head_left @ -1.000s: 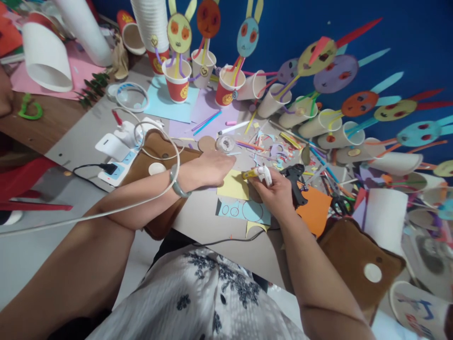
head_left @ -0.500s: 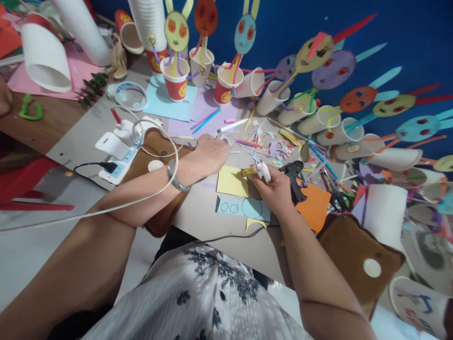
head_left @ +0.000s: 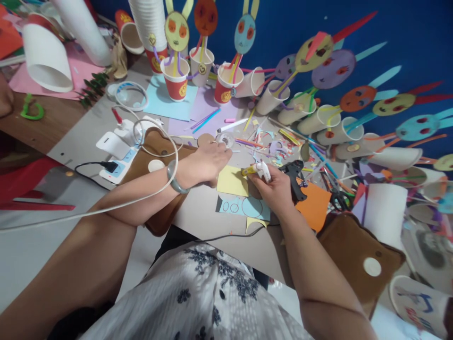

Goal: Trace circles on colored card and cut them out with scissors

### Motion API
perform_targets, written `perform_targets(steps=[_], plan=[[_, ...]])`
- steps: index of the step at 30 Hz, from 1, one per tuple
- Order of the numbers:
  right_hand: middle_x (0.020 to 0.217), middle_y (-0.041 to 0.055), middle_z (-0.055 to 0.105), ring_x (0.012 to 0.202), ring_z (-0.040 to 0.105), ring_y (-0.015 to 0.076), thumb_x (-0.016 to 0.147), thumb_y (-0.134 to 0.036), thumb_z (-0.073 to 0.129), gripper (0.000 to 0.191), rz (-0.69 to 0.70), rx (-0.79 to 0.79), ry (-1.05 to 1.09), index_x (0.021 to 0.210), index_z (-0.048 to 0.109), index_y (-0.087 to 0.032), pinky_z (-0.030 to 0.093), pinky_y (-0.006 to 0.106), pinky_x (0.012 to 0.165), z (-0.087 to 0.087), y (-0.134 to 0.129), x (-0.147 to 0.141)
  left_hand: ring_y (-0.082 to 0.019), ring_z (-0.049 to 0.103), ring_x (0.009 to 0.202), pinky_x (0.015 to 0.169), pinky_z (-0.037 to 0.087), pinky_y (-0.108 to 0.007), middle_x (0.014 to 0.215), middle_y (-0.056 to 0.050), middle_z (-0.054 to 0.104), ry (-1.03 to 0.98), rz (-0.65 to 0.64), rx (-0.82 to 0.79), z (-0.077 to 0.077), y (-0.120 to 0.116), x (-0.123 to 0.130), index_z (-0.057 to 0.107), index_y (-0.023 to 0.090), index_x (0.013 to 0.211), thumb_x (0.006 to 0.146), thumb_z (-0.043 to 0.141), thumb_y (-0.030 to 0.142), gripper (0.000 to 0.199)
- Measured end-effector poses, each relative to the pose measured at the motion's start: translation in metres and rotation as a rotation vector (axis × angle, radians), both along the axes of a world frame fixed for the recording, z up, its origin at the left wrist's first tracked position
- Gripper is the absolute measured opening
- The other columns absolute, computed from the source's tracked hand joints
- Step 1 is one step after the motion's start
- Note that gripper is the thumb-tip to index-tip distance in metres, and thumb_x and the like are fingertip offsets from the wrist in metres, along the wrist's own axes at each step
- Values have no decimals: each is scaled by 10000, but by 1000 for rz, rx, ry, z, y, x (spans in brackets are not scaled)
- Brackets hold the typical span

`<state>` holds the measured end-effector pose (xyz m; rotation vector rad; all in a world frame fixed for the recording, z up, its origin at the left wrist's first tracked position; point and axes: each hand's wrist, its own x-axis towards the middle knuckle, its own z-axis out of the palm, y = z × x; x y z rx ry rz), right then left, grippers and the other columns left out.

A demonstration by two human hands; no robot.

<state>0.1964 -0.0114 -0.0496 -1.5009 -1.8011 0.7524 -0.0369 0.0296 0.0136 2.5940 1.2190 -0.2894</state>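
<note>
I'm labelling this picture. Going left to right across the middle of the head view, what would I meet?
Red stool, power strip, left hand, yellow paper, right hand, orange paper, scissors, white cylinder.

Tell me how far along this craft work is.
Paper-faced figures on cups look done. The right hand holds a yellow-and-white item by the yellow paper; whether the left hand holds anything, I can't tell. The circles drawn on the blue strip look uncut, so those seem left. The total wanted isn't visible.
</note>
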Motion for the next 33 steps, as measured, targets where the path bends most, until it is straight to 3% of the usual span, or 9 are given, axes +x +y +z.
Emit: perform_targets(steps=[4,9,13,19,22,26,33], plan=[[834,34,739,745,659,204,802,-335,706,166,4,7,4,894,745,-202,515,343,736,1,0,-1,-336,616,1115,978,409,-422,1218,-188,678,42,97,71,-4,4,-6,625,113,1148,629,885,208,588],[850,35,743,767,676,212,800,-334,716,160,20,13,20,889,740,-203,534,354,756,2,1,-1,-291,669,1022,931,414,-429,1052,-141,729,-68,155,141,-13,10,-14,685,137,1001,808,606,32,234],[842,35,740,760,675,209,804,-324,716,152,22,15,22,895,742,-204,538,354,751,1,1,-1,-256,685,912,866,437,-417,933,-124,753,-117,231,106,-4,18,-13,699,154,917,851,501,22,246],[792,25,721,717,643,194,801,-331,727,150,14,34,12,880,739,-203,515,338,708,-2,2,1,-225,682,972,864,472,-371,1054,-107,755,-424,352,122,1,25,-7,696,158,1064,916,463,99,282],[806,24,720,734,646,198,799,-334,732,164,10,32,22,900,746,-206,518,344,723,-3,2,1,-201,670,947,835,486,-335,1028,-79,750,-521,304,18,-7,22,0,694,156,1058,859,551,123,247],[783,18,709,727,638,198,782,-328,733,158,-3,-7,64,875,748,-201,519,341,708,-2,2,0,-193,660,989,872,496,-322,1108,-80,737,-547,142,-169,-17,17,11,688,149,1081,770,656,128,314],[692,-6,646,651,577,170,758,-337,751,161,-34,-71,128,811,711,-190,481,301,617,0,1,-1,-207,643,1108,969,473,-340,1208,-99,721,-654,-21,-192,-24,14,23,675,153,1139,844,600,114,307]])
